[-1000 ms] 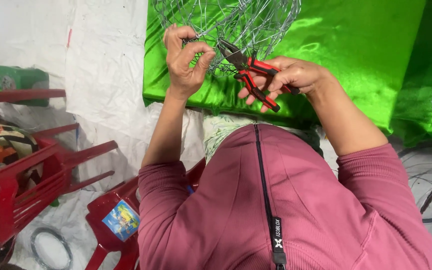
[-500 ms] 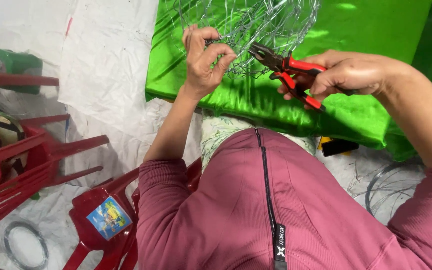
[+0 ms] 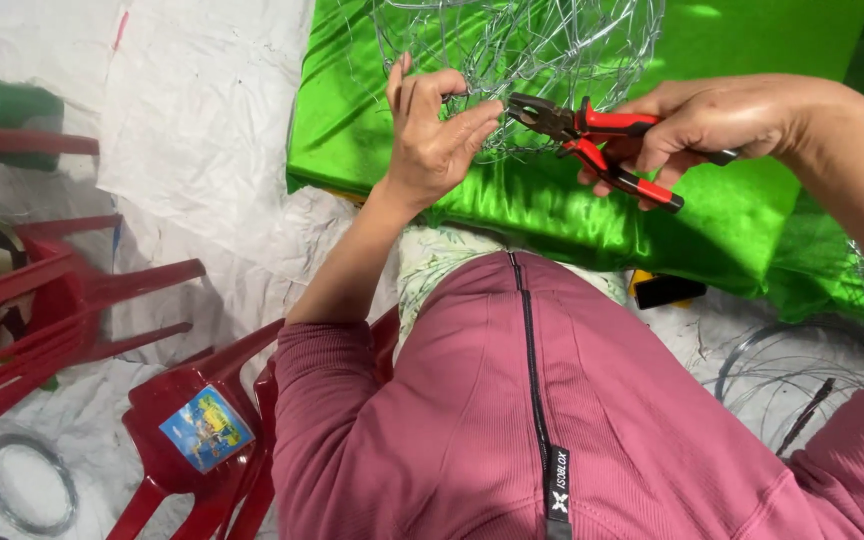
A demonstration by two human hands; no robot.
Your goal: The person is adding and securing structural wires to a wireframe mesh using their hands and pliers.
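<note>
Red plastic chairs (image 3: 62, 310) stand on a floor covered with white sheeting (image 3: 202, 130).

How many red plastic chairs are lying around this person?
2 that I can make out: one red chair on its side at the left edge, another red chair with a picture sticker just under the person's left elbow. That second one may be a stack; more could be hidden out of frame.

Wire frame (image 3: 522, 40) cut off at top — green cloth (image 3: 752, 60) too.
</note>
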